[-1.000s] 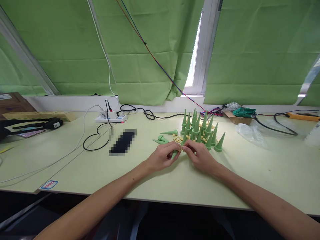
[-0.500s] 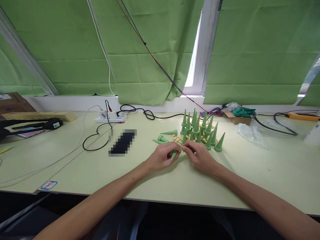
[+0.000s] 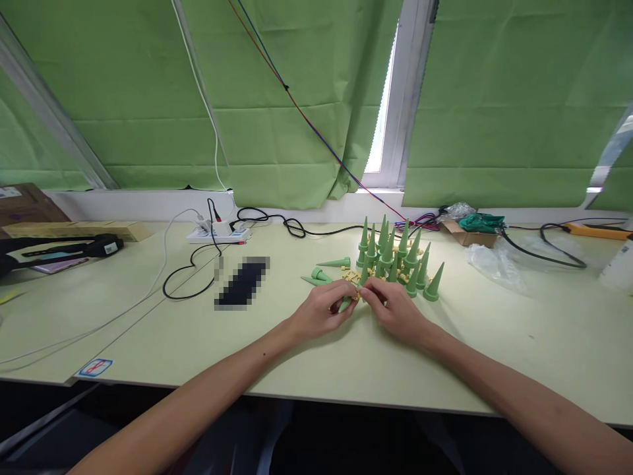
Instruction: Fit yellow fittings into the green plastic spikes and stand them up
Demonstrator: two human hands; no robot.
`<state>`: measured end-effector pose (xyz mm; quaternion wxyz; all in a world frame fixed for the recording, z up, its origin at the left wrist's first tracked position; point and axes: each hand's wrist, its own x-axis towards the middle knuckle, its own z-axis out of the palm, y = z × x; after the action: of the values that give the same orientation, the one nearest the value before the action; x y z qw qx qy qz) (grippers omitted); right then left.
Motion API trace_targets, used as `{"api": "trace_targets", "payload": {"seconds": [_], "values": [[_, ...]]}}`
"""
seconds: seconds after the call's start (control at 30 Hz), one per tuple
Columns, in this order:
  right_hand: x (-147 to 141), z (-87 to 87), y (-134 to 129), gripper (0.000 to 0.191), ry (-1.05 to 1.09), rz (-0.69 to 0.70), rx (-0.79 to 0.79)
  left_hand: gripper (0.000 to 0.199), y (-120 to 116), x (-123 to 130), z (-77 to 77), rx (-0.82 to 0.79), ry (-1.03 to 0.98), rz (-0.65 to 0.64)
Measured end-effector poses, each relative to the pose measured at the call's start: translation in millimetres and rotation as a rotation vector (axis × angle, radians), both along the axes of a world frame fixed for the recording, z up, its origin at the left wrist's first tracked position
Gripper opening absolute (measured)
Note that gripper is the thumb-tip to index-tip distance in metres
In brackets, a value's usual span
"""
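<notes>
While both hands meet over the table [image 3: 494,356], right of centre, the left hand [image 3: 322,310] is closed around one green spike [image 3: 345,304], tapered end pointing near and left. The right hand [image 3: 397,310] pinches one small yellow fitting [image 3: 359,295] with thumb and fingertips, at what appears to be the wide end of the spike. The fingers hide whether these two parts are joined.

Work appears to be part-way. Judged by arrangement, the upright spikes [image 3: 388,252], just to the far and right side of the hands, are the finished units; whether each carries a fitting cannot be verified. The held unit is in process. The lying spikes [image 3: 334,262], on the far left side of the hands, appear to remain.

Quantities:
- Held spike: one; pinched fitting: one.
- Upright spikes: roughly fifteen; overlap prevents an exact count.
- Lying spikes: two or three; two overlap.
- Loose yellow fittings [image 3: 351,274]: several, between the lying and upright spikes, too small to count.

Farther out, one white power strip [image 3: 225,234] lies far left of the hands, and one small open carton [image 3: 472,236] far right, holding green material [image 3: 479,222]. Clear plastic film [image 3: 494,269] lies on the near side of the carton.
</notes>
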<state>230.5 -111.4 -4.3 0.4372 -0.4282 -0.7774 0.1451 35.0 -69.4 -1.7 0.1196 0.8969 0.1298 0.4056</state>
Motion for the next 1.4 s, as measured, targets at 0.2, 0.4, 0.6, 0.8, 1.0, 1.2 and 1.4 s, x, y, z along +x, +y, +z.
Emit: {"api": "trace_targets", "payload": {"seconds": [0.2, 0.4, 0.6, 0.8, 1.0, 1.2, 1.4], "values": [[0.2, -4.5, 4.3, 0.040, -0.021, -0.038, -0.003, 0.010, 1.0, 0.2, -2.8, -0.015, 0.006, -0.017], [-0.3, -6.4, 6.6, 0.044, -0.033, -0.061, -0.021, 0.009, 1.2, 0.7, -2.2, -0.016, 0.013, 0.014], [-0.7, 1.4, 0.5, 0.024, 0.024, -0.040, -0.087, 0.008, 1.1, 1.9, 1.4, -0.054, -0.014, 0.077], [-1.5, 1.1, 0.0, 0.023, 0.022, 0.009, -0.056, 0.010, 2.0, 1.0, 0.2, -0.062, 0.001, 0.080], [-1.6, -2.4, 3.7, 0.034, -0.032, -0.051, -0.023, 0.013, 1.3, 1.0, -1.1, -0.089, 0.043, 0.051], [-1.5, -4.6, 5.2, 0.042, -0.048, -0.068, -0.063, 0.011, 0.7, 1.0, -2.0, -0.140, 0.051, 0.048], [-1.3, -6.3, 6.7, 0.045, -0.069, -0.061, -0.093, 0.017, 0.3, 1.8, 0.6, -0.166, 0.089, 0.055]]}}
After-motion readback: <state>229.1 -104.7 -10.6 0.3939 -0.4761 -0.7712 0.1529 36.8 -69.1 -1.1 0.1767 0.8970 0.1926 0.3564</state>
